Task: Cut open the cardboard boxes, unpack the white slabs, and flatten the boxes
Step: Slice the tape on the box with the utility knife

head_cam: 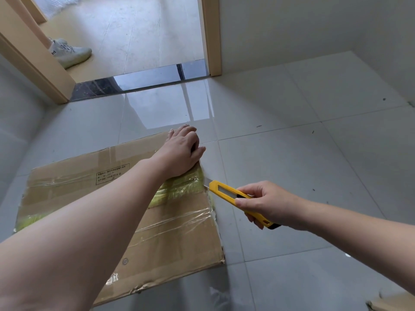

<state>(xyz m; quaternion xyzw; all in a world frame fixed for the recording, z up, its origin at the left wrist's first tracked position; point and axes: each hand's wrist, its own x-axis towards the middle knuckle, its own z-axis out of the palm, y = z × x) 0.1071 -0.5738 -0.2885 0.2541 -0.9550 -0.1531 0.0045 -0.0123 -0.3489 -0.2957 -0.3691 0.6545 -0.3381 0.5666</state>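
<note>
A flat brown cardboard box (175, 239) lies on the grey tiled floor, wrapped with clear tape and a band of yellow-green tape. My left hand (182, 151) lies on its far right corner, fingers curled over the edge, holding it down. My right hand (265, 203) grips a yellow utility knife (226, 194). The knife's blade tip meets the right edge of the box at the yellow-green tape band. No white slab is visible.
A doorway with beige wooden frames (213, 37) opens ahead over a dark threshold (143, 80). Another person's white sneaker (71, 52) stands beyond it at the left. A scrap of cardboard (395, 303) shows at the bottom right corner. White walls close both sides.
</note>
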